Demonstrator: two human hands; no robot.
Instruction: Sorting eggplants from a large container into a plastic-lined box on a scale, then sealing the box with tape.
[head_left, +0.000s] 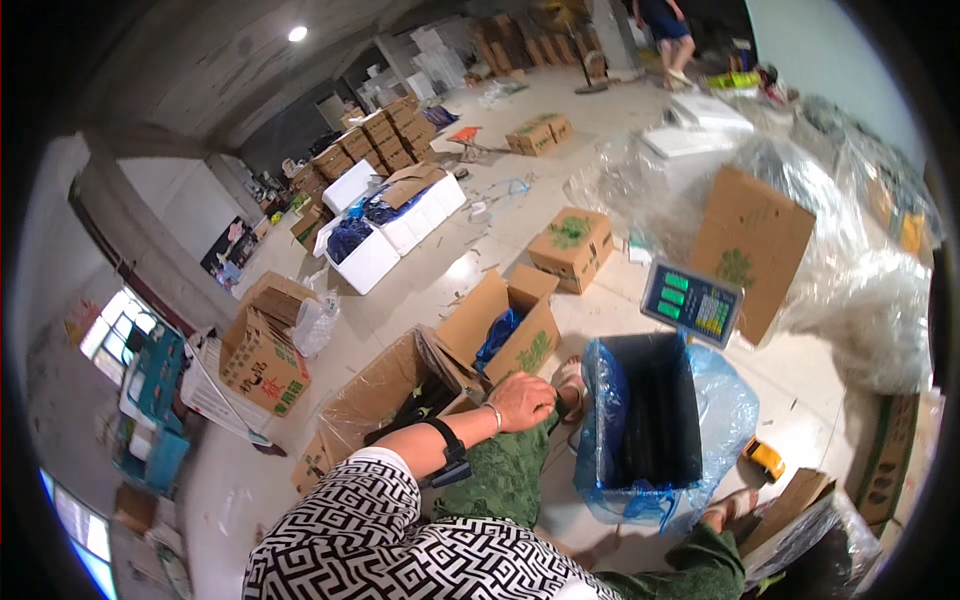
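My left hand (521, 402) rests on my left knee, its fingers curled in and nothing seen in them. A bracelet is at the wrist and a black strap sits round the forearm. My right hand is not in view. Ahead of me stands an open box lined with blue plastic (605, 475), its inside dark. Behind it is a scale display (690, 302) with lit green digits. Left of my knee, an open carton with a clear liner (365, 395) holds dark items, partly hidden by my arm. Another open carton (540, 345) with blue plastic inside stands just beyond.
A closed carton (570, 248) and an upright cardboard sheet (750, 245) are further off. Clear plastic (840, 310) is heaped at the right. White foam boxes (365, 262) and stacked cartons (375, 140) stand behind. A yellow toy-like object (765, 459) lies near my right foot. Another person (668, 35) is far off.
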